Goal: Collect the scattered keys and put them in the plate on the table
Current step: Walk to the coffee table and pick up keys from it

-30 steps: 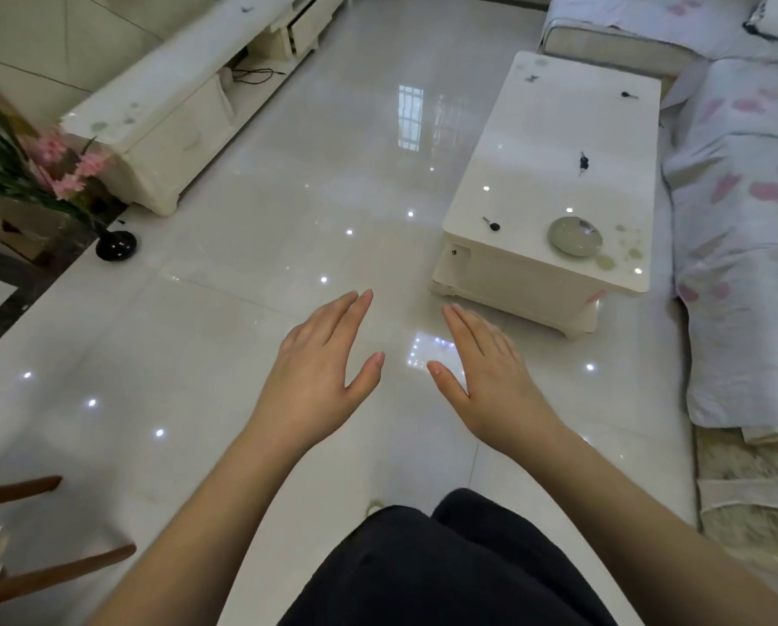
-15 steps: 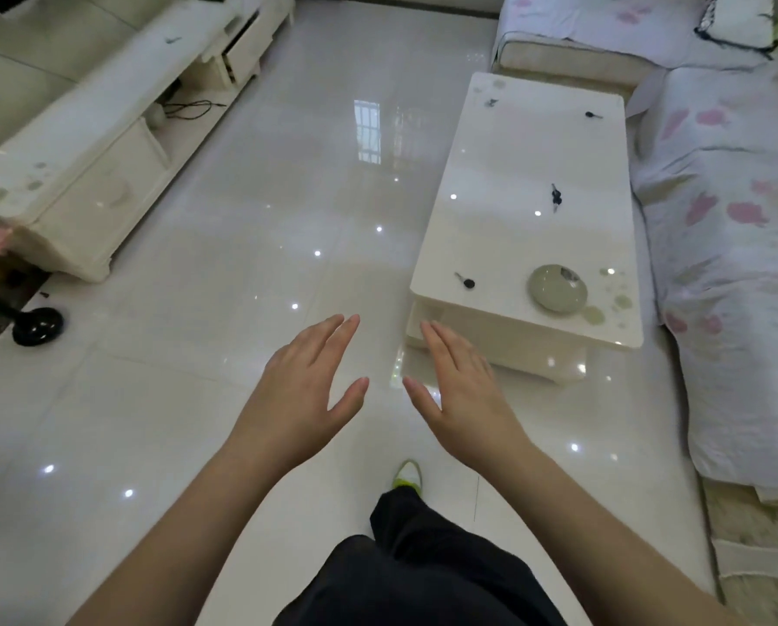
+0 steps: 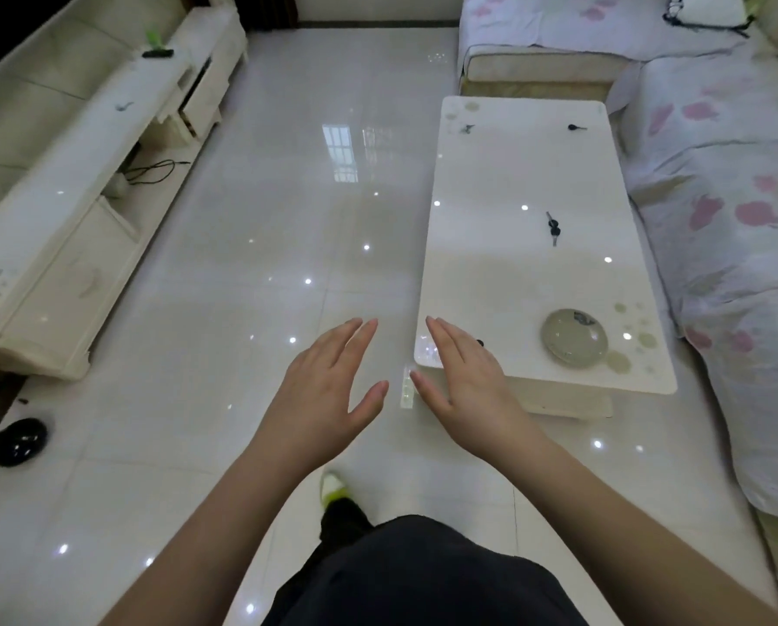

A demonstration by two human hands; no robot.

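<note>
Holding my left hand flat and empty over the tiled floor, I am keeping my right hand spread and empty at the white coffee table's near corner. A bunch of keys is lying mid-table, a single key far back, the greenish plate near me.
</note>
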